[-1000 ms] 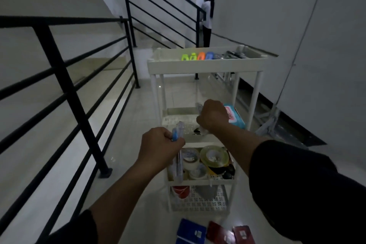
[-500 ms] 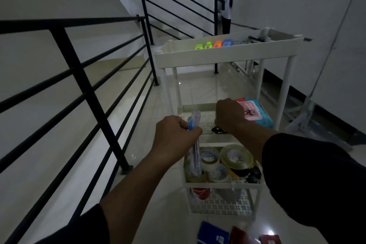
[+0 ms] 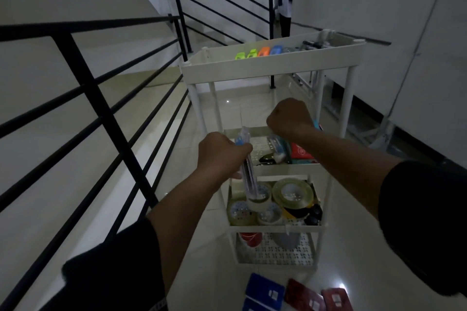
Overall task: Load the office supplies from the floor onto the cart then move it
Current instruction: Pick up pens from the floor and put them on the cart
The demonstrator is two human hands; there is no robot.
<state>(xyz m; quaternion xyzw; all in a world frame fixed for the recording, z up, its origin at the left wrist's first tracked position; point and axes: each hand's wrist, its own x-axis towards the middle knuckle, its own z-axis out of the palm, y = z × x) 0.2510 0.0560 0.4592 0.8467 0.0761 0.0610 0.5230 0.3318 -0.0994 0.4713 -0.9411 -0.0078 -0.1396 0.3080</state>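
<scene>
The white tiered cart (image 3: 252, 70) stands in front of me. My left hand (image 3: 219, 154) grips a clear pack of pens (image 3: 249, 177) with a blue top, held upright beside the cart's second shelf. My right hand (image 3: 290, 118) is a fist over that shelf, and a second clear pack (image 3: 276, 146) hangs from it. A red and blue box (image 3: 300, 153) lies on the second shelf. Tape rolls (image 3: 292, 192) fill the third shelf. Coloured items (image 3: 257, 53) sit in the top tray. A blue notebook (image 3: 265, 290) and two red notebooks (image 3: 303, 298) lie on the floor.
A black stair railing (image 3: 101, 108) runs along my left. A person (image 3: 284, 2) stands at the far stairs behind the cart. A white wall and a metal frame (image 3: 379, 134) close off the right side. Tiled floor (image 3: 227, 272) surrounds the cart.
My right hand has risen from the second shelf, and a clear pack now shows under it. My left hand keeps its pen pack. The cart looks closer and larger.
</scene>
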